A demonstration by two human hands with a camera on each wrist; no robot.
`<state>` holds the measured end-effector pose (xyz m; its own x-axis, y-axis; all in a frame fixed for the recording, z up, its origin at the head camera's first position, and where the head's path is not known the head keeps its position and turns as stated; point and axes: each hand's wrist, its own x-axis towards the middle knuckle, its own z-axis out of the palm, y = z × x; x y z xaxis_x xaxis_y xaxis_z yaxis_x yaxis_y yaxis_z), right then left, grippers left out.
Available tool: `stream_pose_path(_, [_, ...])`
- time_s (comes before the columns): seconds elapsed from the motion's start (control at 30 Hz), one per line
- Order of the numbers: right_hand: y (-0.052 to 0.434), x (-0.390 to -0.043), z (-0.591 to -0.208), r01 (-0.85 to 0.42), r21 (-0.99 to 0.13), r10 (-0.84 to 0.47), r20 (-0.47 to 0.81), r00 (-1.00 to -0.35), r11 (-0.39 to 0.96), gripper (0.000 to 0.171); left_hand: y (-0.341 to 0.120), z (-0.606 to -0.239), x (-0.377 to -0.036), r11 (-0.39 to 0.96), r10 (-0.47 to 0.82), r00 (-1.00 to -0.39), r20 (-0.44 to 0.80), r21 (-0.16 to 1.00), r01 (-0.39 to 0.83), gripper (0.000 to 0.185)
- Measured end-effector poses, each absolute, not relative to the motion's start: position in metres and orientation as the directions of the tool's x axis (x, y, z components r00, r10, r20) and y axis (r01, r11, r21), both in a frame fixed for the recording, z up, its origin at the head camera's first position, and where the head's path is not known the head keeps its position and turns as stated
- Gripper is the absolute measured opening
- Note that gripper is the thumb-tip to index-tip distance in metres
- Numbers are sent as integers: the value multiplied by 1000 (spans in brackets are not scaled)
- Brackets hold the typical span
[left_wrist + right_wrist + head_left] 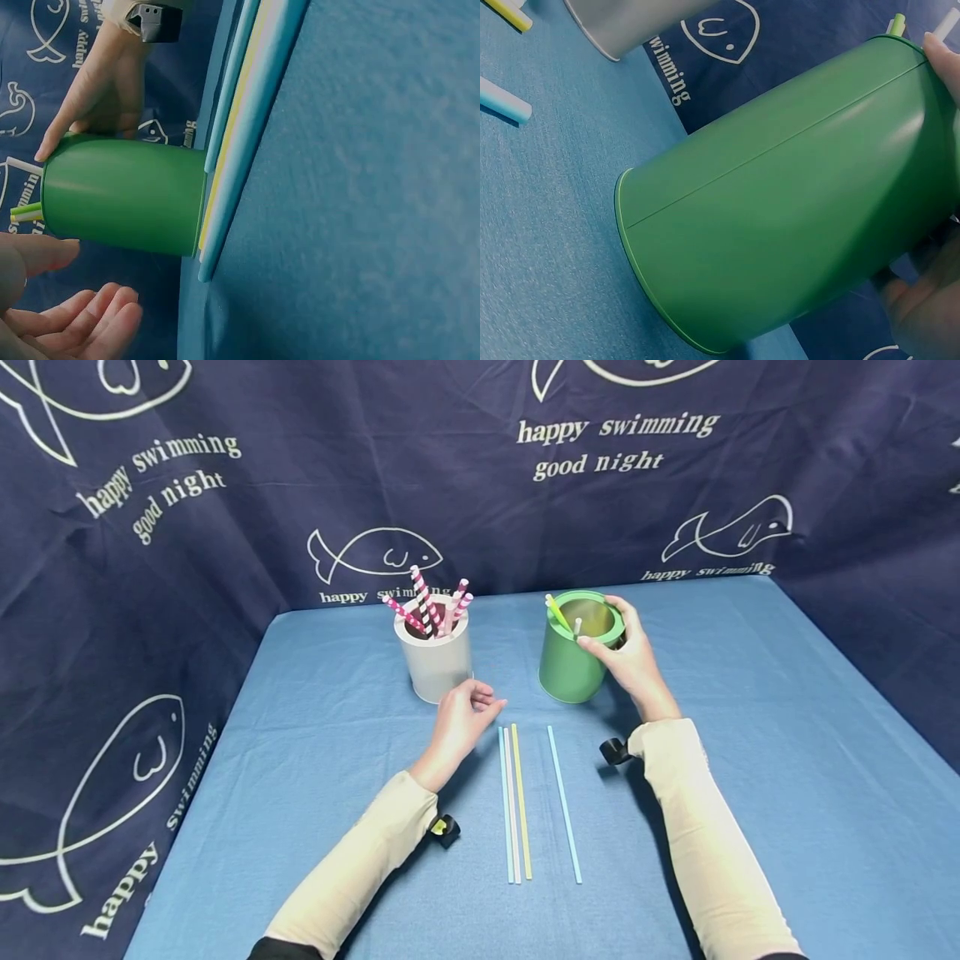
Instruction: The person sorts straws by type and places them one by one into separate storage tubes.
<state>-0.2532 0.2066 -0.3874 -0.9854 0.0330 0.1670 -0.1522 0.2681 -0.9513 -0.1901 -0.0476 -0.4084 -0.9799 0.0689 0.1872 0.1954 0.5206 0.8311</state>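
My right hand [633, 664] holds the green can [570, 668] from its right side, with the thumb at the near rim and the fingers round the far side. A green-yellow straw [557, 612] and a whitish straw [577, 627] stick out of this can, the whitish one right beside the thumb. My left hand [465, 714] hovers with loosely bent fingers and nothing in them, just in front of the white can [437, 664]. Below its fingertips, a blue straw [506, 810], a pale pink straw [515, 827] and a yellow straw [522, 810] lie side by side on the cloth.
Another blue straw [564, 802] lies apart to the right, on the blue tablecloth [787, 827]. Several pink-patterned straws and a black-striped straw [422, 602] stand in the white can. A dark blue fish-print curtain [480, 477] hangs behind the table.
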Motion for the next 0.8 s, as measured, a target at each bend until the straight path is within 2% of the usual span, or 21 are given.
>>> stream_pose_path(0.27, [206,-253,-387,-158,-952,32,172,-985,263,76,-52,-412,-187,560,147,-989,1,824,84,22])
stream_pose_path(0.5, [206,-252,-387,-158,-951,33,173,-984,266,77,-51,-413,-186,595,214,-955,-206,803,-40,17])
stream_pose_path(0.8, [207,-253,-388,-155,-949,35,171,-985,274,77,-43,-415,-181,726,281,-907,-313,687,-12,35])
